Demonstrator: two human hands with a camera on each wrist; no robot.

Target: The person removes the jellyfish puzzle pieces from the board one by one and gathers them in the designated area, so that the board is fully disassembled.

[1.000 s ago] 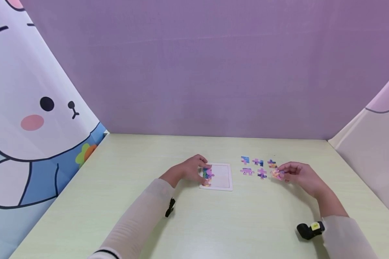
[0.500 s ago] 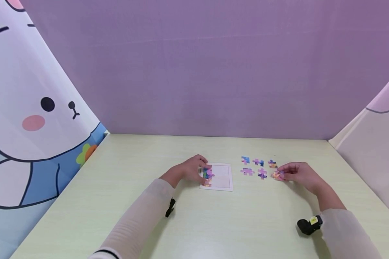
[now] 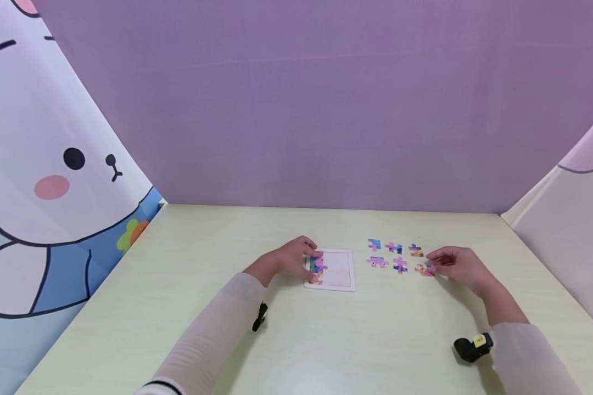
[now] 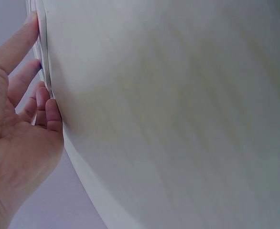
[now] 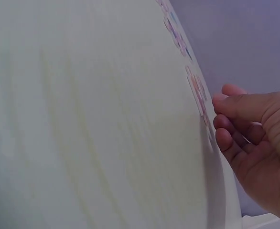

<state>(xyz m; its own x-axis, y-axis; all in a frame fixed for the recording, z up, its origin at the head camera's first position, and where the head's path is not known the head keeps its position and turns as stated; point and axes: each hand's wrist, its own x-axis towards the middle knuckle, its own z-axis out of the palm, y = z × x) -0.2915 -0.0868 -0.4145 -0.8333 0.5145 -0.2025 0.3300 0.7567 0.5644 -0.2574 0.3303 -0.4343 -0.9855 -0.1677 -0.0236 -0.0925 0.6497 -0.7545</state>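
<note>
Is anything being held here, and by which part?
The left grip touches, and seems to steady, the puzzle tray at its left side. Whether the right grip holds the puzzle piece beside it cannot be told.

Soft, even light fills the head view. On the table [image 3: 375, 329], pale glare lies nearer the camera than the white tray [image 3: 338, 269]; faint shadows fall left of it under the left hand [image 3: 292, 257], right of it under the right hand [image 3: 458, 267]. Wrist views look dim and hazy; the right bows the table's edge and blurs puzzle pieces [image 5: 196, 91].
</note>
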